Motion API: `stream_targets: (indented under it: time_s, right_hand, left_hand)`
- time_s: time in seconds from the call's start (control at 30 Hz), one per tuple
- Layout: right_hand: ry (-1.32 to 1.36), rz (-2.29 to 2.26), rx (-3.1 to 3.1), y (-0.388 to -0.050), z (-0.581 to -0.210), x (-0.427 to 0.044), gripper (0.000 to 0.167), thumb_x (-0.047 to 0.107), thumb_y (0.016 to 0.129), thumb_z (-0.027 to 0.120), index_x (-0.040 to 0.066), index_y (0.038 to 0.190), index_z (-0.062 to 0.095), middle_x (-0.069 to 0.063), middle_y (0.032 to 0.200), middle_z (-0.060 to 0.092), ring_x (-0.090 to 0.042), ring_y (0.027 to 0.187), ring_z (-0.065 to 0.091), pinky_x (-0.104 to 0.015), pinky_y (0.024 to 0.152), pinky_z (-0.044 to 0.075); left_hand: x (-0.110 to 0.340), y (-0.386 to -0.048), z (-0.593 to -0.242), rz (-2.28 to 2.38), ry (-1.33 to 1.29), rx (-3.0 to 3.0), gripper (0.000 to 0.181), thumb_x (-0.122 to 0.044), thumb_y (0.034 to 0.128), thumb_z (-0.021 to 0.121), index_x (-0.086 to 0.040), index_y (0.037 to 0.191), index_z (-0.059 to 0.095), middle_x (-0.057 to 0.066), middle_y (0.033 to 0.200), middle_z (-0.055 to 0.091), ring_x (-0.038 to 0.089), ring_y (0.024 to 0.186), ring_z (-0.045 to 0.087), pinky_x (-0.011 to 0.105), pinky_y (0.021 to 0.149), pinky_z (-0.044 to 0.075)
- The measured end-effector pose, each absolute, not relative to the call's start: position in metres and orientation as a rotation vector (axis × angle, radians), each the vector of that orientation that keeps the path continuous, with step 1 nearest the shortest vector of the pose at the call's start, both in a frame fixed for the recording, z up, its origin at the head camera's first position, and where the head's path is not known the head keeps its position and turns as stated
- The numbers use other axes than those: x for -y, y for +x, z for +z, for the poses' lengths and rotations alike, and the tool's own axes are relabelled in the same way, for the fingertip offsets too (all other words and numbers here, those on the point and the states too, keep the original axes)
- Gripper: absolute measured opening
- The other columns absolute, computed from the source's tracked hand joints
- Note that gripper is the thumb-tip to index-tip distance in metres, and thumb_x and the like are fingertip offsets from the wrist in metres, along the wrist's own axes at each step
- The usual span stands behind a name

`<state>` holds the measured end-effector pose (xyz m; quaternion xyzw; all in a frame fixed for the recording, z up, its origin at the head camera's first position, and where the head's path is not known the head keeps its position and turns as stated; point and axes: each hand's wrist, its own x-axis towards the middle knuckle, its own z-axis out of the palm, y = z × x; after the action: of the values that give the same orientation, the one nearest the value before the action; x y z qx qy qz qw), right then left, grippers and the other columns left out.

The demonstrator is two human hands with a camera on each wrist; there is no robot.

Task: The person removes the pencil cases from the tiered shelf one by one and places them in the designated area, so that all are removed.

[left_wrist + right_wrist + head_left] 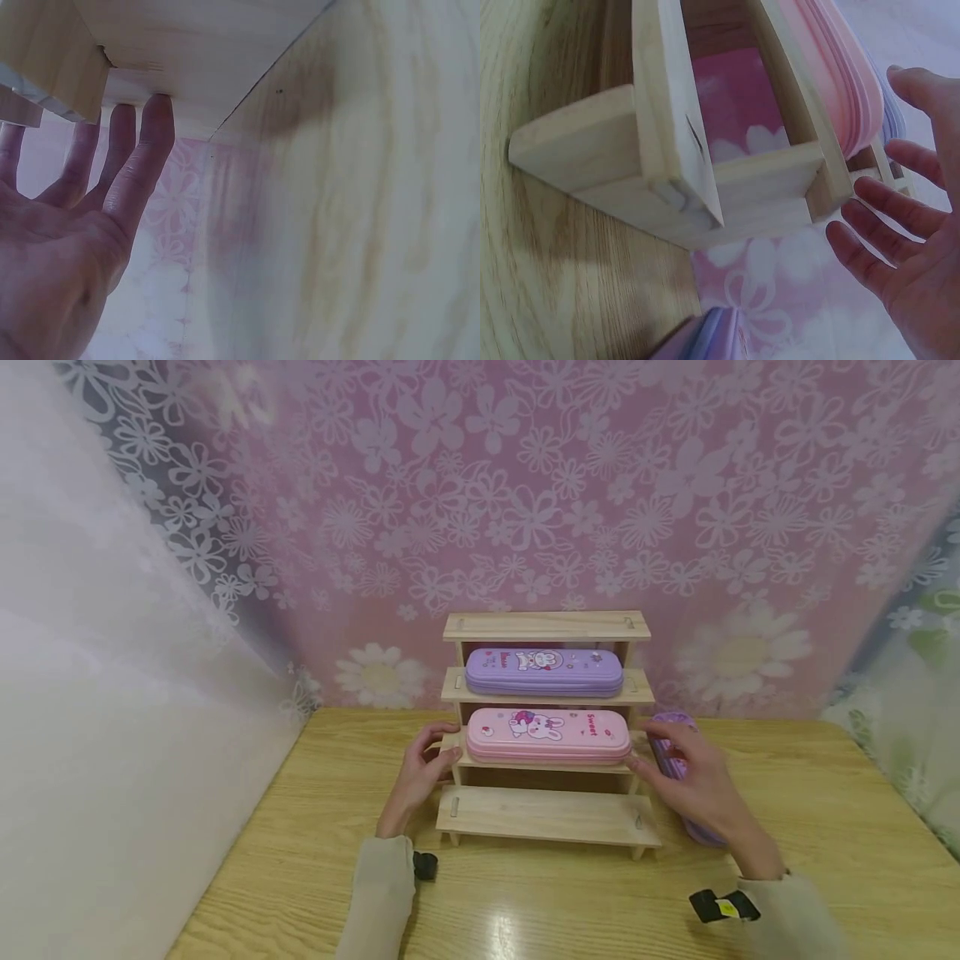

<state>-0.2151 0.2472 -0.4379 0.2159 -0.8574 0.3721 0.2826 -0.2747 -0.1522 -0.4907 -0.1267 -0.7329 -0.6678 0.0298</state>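
A pink, rounded rectangular zippered case, printed with a rabbit and the word "Sweet", lay lengthwise on the third step down of a pale wooden four-step rack. On the step above lay a lilac zippered case of similar shape, also printed with a rabbit figure. The rack stood on a yellowish wood-grain tabletop.

The left hand was at the rack's left end, level with the pink case's step. Its thumb lay toward the front; in the left wrist view its fingers were nearly straight, tips against the pale wood, not curled round anything.

The right hand was at the opposite end, just beside the pink case's right end. Its thumb and fingers stood wide apart with nothing gripped; whether the thumb touched the case could not be told.

A purple patterned case lay on the tabletop to the right of the rack, partly hidden by the right hand. Pale sleeves covered both forearms, with a black strap near each wrist. Behind the rack rose a pink-mauve backdrop patterned with white flowers.
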Motion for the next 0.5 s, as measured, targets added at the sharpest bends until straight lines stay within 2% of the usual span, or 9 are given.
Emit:
stream_targets:
  time_s: [0.17, 0.27, 0.5]
  right_hand:
    - [0.615, 1.005, 2.259, -0.218, -0.437, -0.239, 0.054, 0.003, 0.075, 0.088, 0.005, 0.126, 0.069, -0.013, 0.12, 0.071, -0.003, 0.105, 0.057, -0.006, 0.087, 0.042]
    - [0.647, 1.005, 2.229, -0.221, -0.435, -0.235, 0.056, 0.002, 0.074, 0.088, 0.007, 0.126, 0.069, -0.012, 0.119, 0.072, -0.01, 0.102, 0.059, -0.008, 0.088, 0.041]
    - [0.661, 1.008, 2.244, -0.23, -0.435, -0.229, 0.054, 0.003, 0.074, 0.088, 0.007, 0.125, 0.07, -0.011, 0.123, 0.072, -0.003, 0.107, 0.056, -0.011, 0.084, 0.042]
  left_hand:
    - [0.152, -0.275, -0.491, -2.055, -0.383, 2.258, 0.035, -0.014, 0.0976, 0.067, -0.01, 0.132, 0.06, 0.017, 0.126, 0.06, 0.021, 0.093, 0.063, 0.036, 0.074, 0.063]
    - [0.152, -0.275, -0.491, -2.059, -0.379, 2.256, 0.035, -0.014, 0.0977, 0.067, -0.01, 0.132, 0.06, 0.016, 0.125, 0.06, 0.02, 0.093, 0.064, 0.036, 0.074, 0.063]
    - [0.152, -0.276, -0.493, -2.05, -0.379, 2.258, 0.034, -0.013, 0.0974, 0.067, -0.01, 0.131, 0.061, 0.019, 0.124, 0.06, 0.022, 0.093, 0.063, 0.04, 0.074, 0.063]
